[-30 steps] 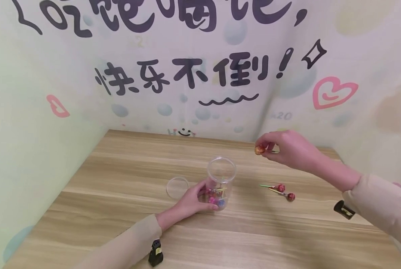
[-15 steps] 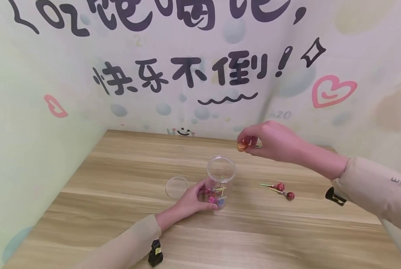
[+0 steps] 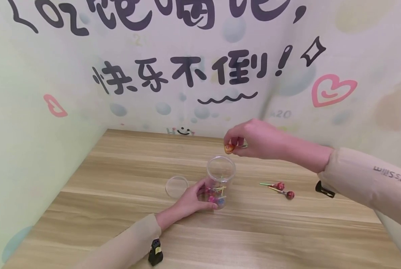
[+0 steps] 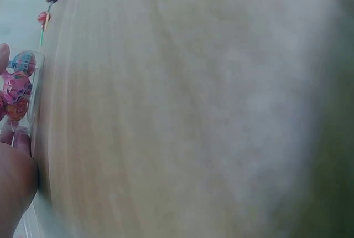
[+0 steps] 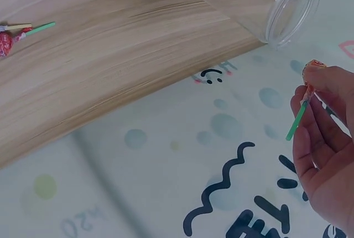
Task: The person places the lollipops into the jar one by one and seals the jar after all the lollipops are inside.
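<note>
A clear plastic jar (image 3: 221, 173) stands upright and uncovered on the table, with several wrapped lollipops (image 4: 17, 87) in its lower part. My left hand (image 3: 191, 200) grips the jar low on its left side, thumb at the front. Above and slightly right of the jar's mouth, my right hand (image 3: 254, 140) pinches an orange-wrapped lollipop (image 3: 229, 148) between thumb and fingers. In the right wrist view, the green stick (image 5: 297, 120) of that lollipop points down and away from the fingertips. Two red-wrapped lollipops (image 3: 284, 190) lie on the table right of the jar.
The round clear lid (image 3: 177, 186) lies flat on the wooden table (image 3: 126, 157), left of the jar and close to the left hand. A printed wall sheet (image 3: 146, 112) rises right behind the table's back edge.
My right hand has moved left with the orange-wrapped lollipop, from above the table's back right to close above the jar's mouth. The left hand and the jar have stayed in place.
</note>
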`<state>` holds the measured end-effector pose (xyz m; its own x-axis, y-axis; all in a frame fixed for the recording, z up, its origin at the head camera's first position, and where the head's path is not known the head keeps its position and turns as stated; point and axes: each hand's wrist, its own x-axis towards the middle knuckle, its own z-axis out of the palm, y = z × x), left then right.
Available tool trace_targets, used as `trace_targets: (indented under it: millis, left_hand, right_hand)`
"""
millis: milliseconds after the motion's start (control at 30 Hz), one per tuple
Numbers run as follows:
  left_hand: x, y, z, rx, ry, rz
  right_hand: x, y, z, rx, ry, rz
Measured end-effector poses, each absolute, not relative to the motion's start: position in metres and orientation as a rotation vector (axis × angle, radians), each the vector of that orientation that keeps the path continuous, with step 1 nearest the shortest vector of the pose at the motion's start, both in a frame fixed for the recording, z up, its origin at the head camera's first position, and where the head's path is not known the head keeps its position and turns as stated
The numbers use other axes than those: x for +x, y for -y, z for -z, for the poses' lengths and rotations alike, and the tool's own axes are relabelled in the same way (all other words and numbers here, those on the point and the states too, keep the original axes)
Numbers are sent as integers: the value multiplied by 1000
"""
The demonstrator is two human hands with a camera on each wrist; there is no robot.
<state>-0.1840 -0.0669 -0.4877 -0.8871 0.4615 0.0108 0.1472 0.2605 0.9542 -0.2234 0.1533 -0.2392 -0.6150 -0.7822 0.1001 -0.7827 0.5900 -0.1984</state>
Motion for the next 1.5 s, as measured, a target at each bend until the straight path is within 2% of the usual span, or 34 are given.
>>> trace_targets:
  millis: [667,1500]
  left_hand:
    - [-184,70,485,542,-2282,-1635]
    - [-182,69,484,551,-2308,-1601]
  right_hand:
    - [-224,-130,252,1640,2728,-254]
    - [-220,-117,271,1709,2794,-152]
